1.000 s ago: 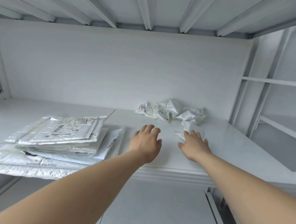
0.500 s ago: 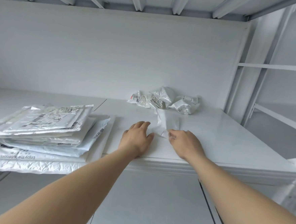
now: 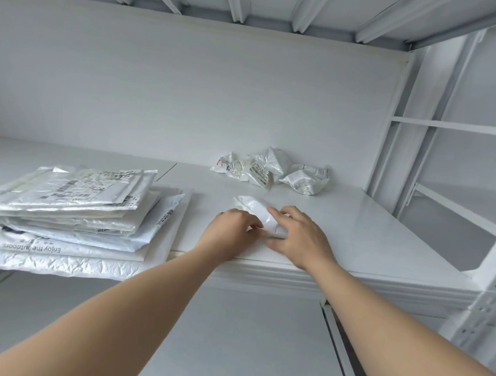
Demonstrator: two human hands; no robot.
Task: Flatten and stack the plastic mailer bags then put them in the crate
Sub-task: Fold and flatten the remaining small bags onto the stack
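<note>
White shelf (image 3: 369,240) with mailer stack (image 3: 63,204), crumpled mailers (image 3: 271,170), one small mailer (image 3: 257,209)

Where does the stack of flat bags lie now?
Head view: the stack lies on the left of the shelf, overhanging its front edge, to the left of the left hand.

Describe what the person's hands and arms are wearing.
Nothing visible. The left hand and right hand are bare: no gloves, rings or watch. The left forearm and right forearm are bare too, with no sleeve showing up to the frame's edge.
</note>
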